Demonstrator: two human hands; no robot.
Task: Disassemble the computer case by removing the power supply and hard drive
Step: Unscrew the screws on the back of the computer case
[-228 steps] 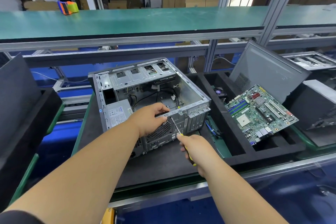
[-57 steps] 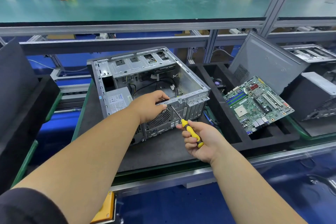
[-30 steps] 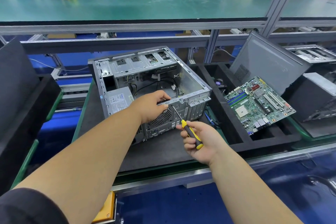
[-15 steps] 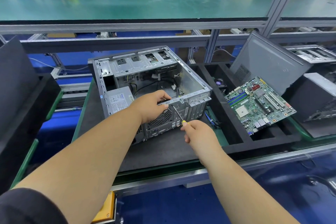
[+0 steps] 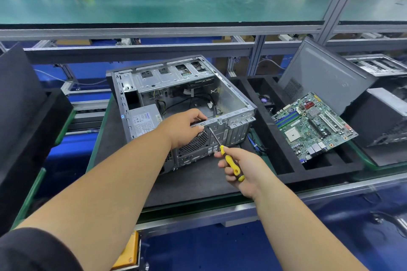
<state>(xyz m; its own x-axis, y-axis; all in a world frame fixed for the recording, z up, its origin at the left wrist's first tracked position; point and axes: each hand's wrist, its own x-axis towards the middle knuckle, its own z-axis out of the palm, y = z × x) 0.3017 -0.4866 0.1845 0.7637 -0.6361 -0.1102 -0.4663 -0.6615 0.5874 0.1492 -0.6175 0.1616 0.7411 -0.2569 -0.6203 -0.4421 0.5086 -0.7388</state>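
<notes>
We had the computer case [image 5: 176, 103] lying open-side up on the dark mat of the bench [image 5: 198, 182], its rear panel facing us. Our left hand [image 5: 182, 127] gripped the top rim of that rear panel, fingers curled over the edge, bracing the case. Our right hand [image 5: 240, 169] was wrapped round the yellow handle of the screwdriver [image 5: 220, 145], with nothing else in that grip. The shaft ran up and to the left from the handle, and its tip met the rear panel just below the rim, right beside the left hand's fingertips. That slanted line seemed to us the relation the next move turned on: the screw lay up and left of the right hand, so the tool's long axis had to stay aimed along it while we turned. The power supply [image 5: 143, 120] sat inside the case at the near left corner, its label up, closer to the left hand than to the right. We could not pick out the hard drive with certainty among the bays at the far side. To the right, a circuit board [image 5: 312, 125] leaned in a black foam tray [image 5: 286, 169], well apart from the case.
</notes>
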